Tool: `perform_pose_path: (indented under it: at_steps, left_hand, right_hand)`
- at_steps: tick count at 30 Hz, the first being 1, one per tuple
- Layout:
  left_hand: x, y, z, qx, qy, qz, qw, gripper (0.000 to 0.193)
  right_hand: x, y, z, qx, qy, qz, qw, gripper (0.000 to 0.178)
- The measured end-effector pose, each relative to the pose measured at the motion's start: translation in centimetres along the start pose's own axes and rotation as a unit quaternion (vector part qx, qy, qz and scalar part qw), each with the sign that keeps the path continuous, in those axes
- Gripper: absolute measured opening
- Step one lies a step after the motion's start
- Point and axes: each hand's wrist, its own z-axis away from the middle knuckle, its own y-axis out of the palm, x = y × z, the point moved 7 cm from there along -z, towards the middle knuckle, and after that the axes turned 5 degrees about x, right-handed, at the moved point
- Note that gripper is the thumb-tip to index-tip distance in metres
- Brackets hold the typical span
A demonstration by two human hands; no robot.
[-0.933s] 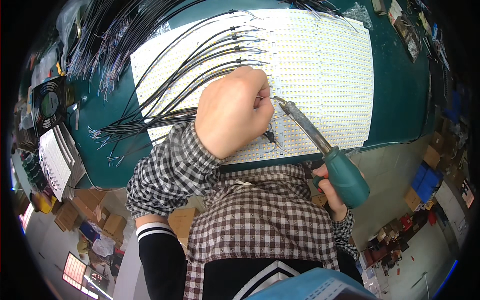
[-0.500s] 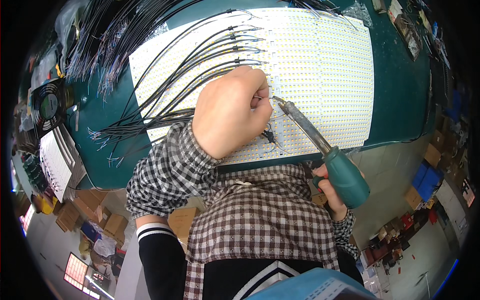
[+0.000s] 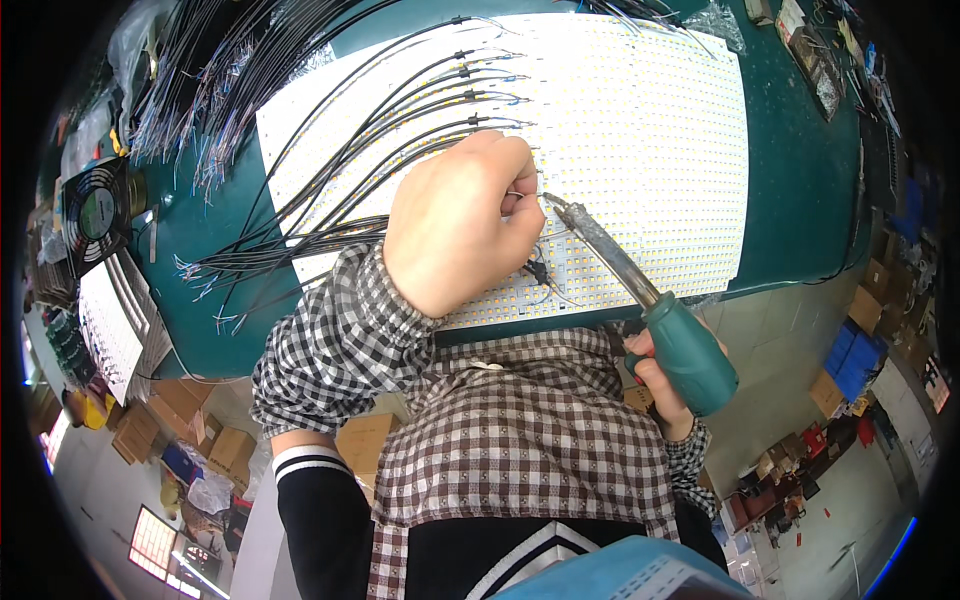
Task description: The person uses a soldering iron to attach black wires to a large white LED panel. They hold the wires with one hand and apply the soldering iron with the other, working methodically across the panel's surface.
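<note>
Fan (image 3: 98, 208) stands far L of the left hand (image 3: 455, 225), maybe to shift fumes. Black cables (image 3: 345, 205) fan out just L of those fingers, their far ends bunched off the white LED panel (image 3: 650, 150), prob. to avoid crowding the work spot. L thumb + index are pinched, apparently on a thin wire (image 3: 516, 194), prob. to steady it. Panel lies flat beneath the pinch as a base. Soldering iron (image 3: 690, 350) has its tip just R of the pinch; contact unclear. Right hand (image 3: 665, 390) grips its green handle, well back from the hot end; some fingers hidden.
</note>
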Motion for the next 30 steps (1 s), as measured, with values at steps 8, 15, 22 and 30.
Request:
perform_pose_path:
  at_steps: [8,15,22,30]
  left_hand:
    - [0.1,0.0,0.0,0.001,-0.001,-0.001,1.000,0.007]
    - [0.0,-0.1,0.0,0.000,-0.007,-0.002,1.000,0.007]
    - [-2.8,-2.9,3.3,-0.072,0.119,-0.083,0.987,0.019]
    - [-2.9,-1.8,6.6,-0.022,0.169,-0.159,0.972,0.023]
  right_hand:
    - [-0.4,-0.4,0.4,-0.003,0.044,-0.004,0.999,0.034]
    - [-0.8,-0.6,0.8,-0.017,0.058,-0.032,0.998,0.033]
    - [-1.4,-1.6,1.2,-0.031,0.039,-0.059,0.997,0.038]
    - [-0.9,-1.7,-0.1,-0.052,0.002,-0.074,0.996,0.041]
